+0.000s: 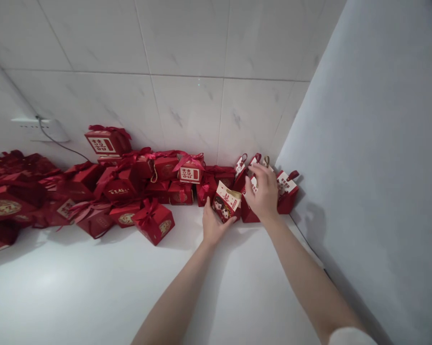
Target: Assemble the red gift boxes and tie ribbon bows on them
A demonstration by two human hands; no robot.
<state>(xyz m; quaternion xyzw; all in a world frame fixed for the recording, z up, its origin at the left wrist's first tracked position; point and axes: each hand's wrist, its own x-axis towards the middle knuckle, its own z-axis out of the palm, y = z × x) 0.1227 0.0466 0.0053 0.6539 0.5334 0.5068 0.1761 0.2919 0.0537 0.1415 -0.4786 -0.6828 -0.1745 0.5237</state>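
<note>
My left hand (213, 226) grips a small red gift box (226, 205) with a cream flap and a cartoon pair printed on its front. The box leans back, and its top looks partly raised. My right hand (264, 194) hovers just to the right, thumb and fingers apart, in front of a cluster of similar boxes with ribbon loops on top. One of these, a red box with a white top (287, 186), stands at the right end by the wall. My right hand hides parts of the boxes behind it.
Many red gift boxes with bows are piled on the left, such as a tilted box (154, 223) at the front and a box (108, 141) on top. A tiled wall (187, 110) stands behind, a plain wall (374, 158) on the right. A power strip (45, 129) lies far left.
</note>
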